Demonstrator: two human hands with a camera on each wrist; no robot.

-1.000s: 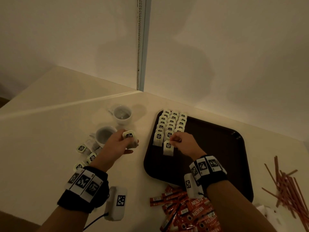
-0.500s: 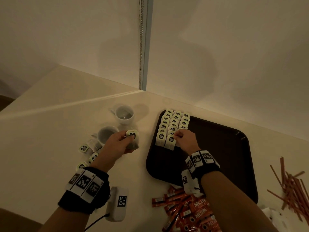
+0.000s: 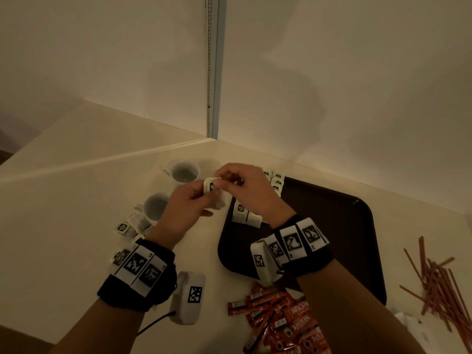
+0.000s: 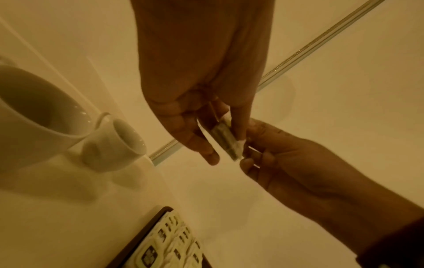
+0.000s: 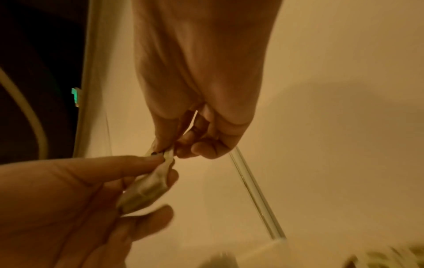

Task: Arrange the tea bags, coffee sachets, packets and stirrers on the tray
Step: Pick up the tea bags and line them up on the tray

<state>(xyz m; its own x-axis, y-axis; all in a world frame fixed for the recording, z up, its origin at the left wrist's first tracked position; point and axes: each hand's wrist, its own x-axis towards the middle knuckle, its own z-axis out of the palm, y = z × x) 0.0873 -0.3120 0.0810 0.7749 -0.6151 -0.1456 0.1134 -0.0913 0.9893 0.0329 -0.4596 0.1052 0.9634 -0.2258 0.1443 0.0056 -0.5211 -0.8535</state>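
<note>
Between the cups and the dark brown tray (image 3: pixel 332 226), both hands meet above the table on one white tea bag (image 3: pixel 211 185). My left hand (image 3: pixel 194 198) holds its body (image 4: pixel 226 139) (image 5: pixel 146 188), and my right hand (image 3: pixel 231 176) pinches its top tag (image 5: pixel 168 154). Rows of tea bags (image 3: pixel 246 213) (image 4: pixel 169 241) stand at the tray's far left corner, partly hidden by my right hand. Loose tea bags (image 3: pixel 122 227) lie left of the near cup. Red coffee sachets (image 3: pixel 281 320) lie heaped in front of the tray. Brown stirrers (image 3: pixel 439 282) lie right of it.
Two white cups (image 3: pixel 184 171) (image 3: pixel 155 207) stand left of the tray, close to my left hand. A white wall and a corner with a metal strip (image 3: pixel 212 72) rise behind the table. A white packet (image 3: pixel 411 323) lies at the near right by the stirrers.
My right hand has left the tea-bag rows on the tray and moved left and up to my left hand. It now pinches the tea bag that the left hand was holding.
</note>
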